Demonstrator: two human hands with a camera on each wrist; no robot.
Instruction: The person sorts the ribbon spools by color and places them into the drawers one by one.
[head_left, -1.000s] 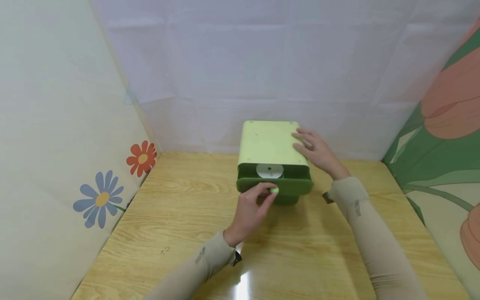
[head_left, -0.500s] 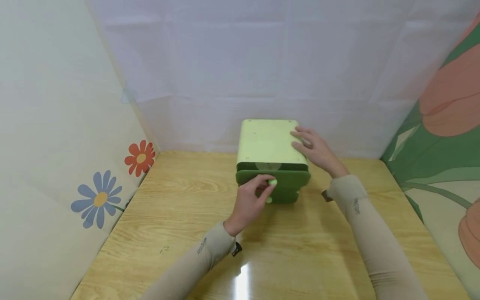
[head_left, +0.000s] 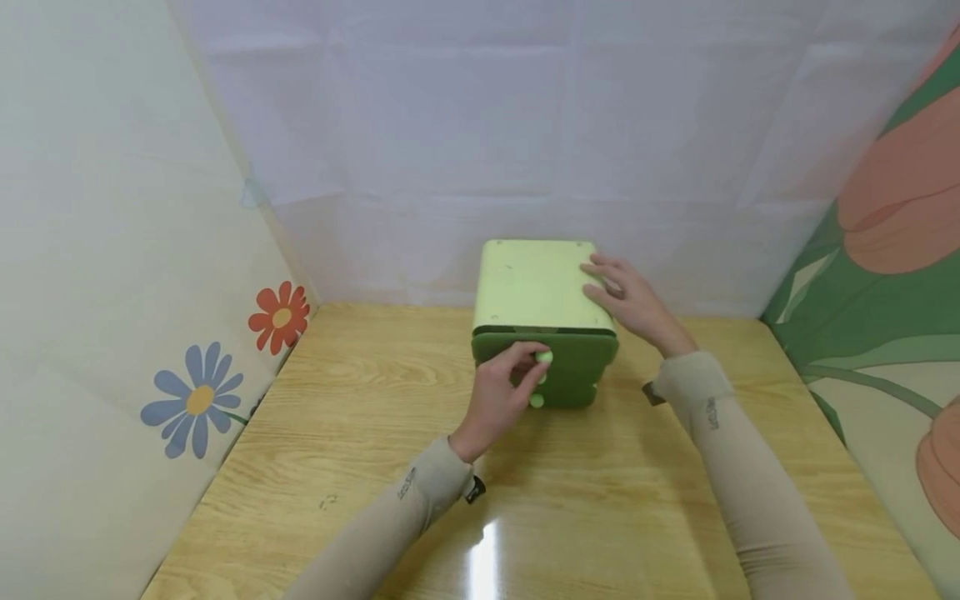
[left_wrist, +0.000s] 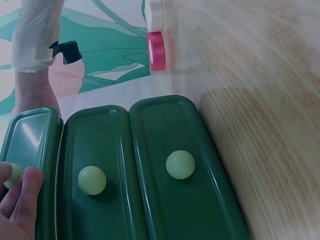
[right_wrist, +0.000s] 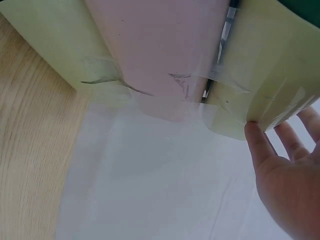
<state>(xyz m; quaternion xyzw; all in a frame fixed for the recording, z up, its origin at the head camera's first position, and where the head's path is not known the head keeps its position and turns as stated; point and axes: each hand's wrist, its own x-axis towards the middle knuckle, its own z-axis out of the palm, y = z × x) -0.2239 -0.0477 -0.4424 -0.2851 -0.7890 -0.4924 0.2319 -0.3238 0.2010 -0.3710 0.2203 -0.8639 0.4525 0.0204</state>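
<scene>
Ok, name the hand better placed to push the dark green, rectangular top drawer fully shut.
Left, probably: the left hand pinches the round, pale green knob on the top drawer, while the right hand touches the boxy light green cabinet.

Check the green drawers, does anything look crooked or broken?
The top drawer isn't quite flush: a dark gap shows below the cabinet top. Dark marks on the pink section also look odd, but I can't tell if they're damage.
</scene>
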